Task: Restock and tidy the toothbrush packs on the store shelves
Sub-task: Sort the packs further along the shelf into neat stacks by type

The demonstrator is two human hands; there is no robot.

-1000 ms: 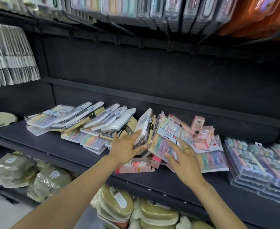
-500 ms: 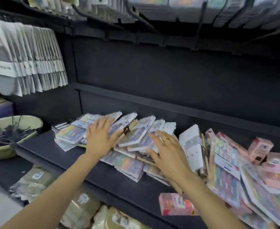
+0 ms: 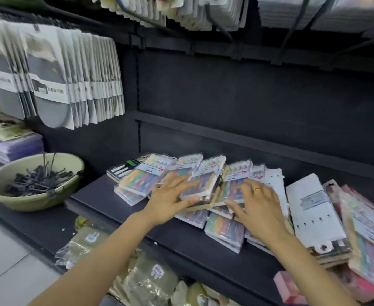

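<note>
Colourful toothbrush packs (image 3: 141,181) lie in overlapping slanted rows on the black shelf (image 3: 106,203). My left hand (image 3: 169,200) lies flat on one pack (image 3: 203,184) in the middle of the row, fingers spread on top and thumb along its front edge. My right hand (image 3: 258,209), with a ring, rests with spread fingers on the neighbouring packs (image 3: 230,187). White-backed packs (image 3: 314,208) lean just right of it. More colourful and pink packs (image 3: 367,237) are heaped at the far right.
A pale green bowl (image 3: 32,202) of dark hooks stands to the left on a lower ledge. Grey-and-white carded goods (image 3: 55,85) hang upper left, more packs hang overhead. Bagged items (image 3: 150,281) fill the shelf below. A pink box (image 3: 288,288) lies near the shelf's front edge.
Both hands moved left from the jumbled pink heap to the slanted rows, then slid slightly right and now lie flat on the middle packs. The view moved left with them.
</note>
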